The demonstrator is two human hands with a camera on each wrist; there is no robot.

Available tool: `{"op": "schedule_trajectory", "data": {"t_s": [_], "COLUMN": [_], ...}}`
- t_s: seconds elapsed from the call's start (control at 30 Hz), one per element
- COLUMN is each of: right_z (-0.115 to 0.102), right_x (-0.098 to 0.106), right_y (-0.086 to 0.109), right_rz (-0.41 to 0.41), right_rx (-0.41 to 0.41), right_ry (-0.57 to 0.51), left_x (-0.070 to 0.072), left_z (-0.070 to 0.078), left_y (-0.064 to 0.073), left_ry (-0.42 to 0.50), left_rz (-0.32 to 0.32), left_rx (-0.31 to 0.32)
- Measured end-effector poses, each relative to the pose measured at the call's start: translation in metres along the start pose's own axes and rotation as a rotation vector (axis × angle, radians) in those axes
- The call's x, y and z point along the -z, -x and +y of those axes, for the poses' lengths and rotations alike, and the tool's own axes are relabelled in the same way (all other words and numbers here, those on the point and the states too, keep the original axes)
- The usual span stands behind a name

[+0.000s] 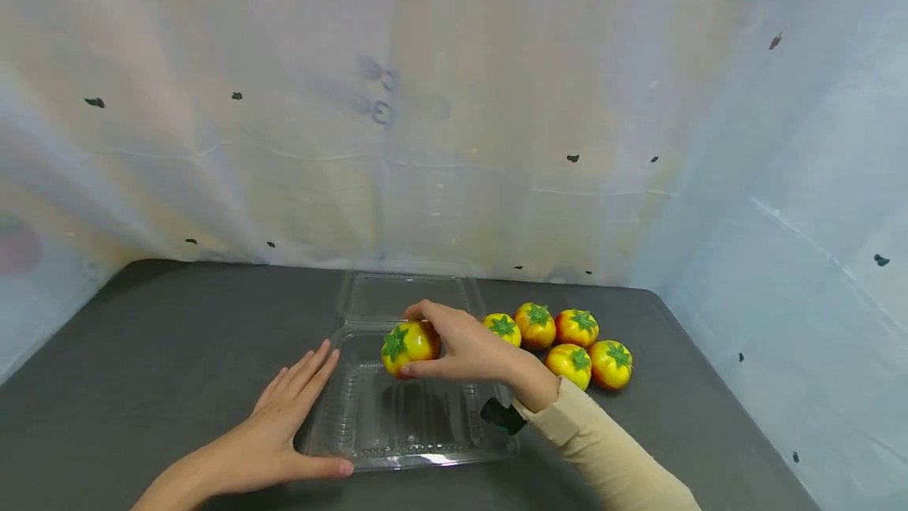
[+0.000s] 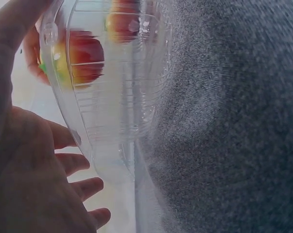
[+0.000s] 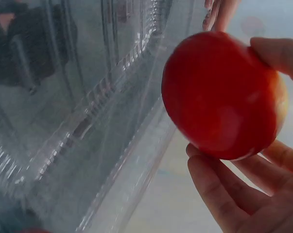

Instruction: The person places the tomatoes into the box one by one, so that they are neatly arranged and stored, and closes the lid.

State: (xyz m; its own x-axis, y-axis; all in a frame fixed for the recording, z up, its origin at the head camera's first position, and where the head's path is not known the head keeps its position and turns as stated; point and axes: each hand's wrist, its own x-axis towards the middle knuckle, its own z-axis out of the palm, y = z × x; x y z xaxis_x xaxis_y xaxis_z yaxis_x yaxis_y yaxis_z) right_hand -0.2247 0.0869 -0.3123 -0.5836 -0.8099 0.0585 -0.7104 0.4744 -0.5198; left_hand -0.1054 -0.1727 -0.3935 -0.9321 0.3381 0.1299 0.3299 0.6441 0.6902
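Observation:
A yellow-and-red tomato (image 1: 410, 345) with a green leafy top is held by my right hand (image 1: 471, 349), over the clear plastic clamshell box (image 1: 407, 424). In the right wrist view, thumb and fingers grip the smooth red underside of this tomato (image 3: 219, 97) from opposite sides. My left hand (image 1: 277, 424) lies along the box's left side, fingers spread, with thumb at the front left corner and fingertips by the back left rim. Through the clear wall (image 2: 112, 97) in the left wrist view, the held tomato shows blurred.
Several more tomatoes (image 1: 571, 365) stand grouped on the dark grey table (image 1: 234, 337), right of the box. The box's lid (image 1: 407, 294) lies folded open toward the back. A pale spotted curtain (image 1: 461, 140) rises behind the table and along both sides.

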Motion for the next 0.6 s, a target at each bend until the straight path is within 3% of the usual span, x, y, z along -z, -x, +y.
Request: {"op": "schedule_trajectory", "data": {"t_s": [0.1, 0.37, 0.6], "right_z": [-0.002, -0.006, -0.009], "right_x": [-0.003, -0.008, -0.013], "right_y": [-0.006, -0.014, -0.022], "right_rz": [-0.016, -0.015, -0.042], "right_rx": [-0.006, 0.031, 0.016], "right_ry": [-0.034, 0.092, 0.111], "left_x": [0.0, 0.0, 0.0], "left_z": [0.001, 0.002, 0.002], "left_y": [0.0, 0.0, 0.0], "left_ry": [0.02, 0.017, 0.03], "left_rz": [-0.009, -0.007, -0.015], "left_rx": [0.014, 0.009, 0.022]}}
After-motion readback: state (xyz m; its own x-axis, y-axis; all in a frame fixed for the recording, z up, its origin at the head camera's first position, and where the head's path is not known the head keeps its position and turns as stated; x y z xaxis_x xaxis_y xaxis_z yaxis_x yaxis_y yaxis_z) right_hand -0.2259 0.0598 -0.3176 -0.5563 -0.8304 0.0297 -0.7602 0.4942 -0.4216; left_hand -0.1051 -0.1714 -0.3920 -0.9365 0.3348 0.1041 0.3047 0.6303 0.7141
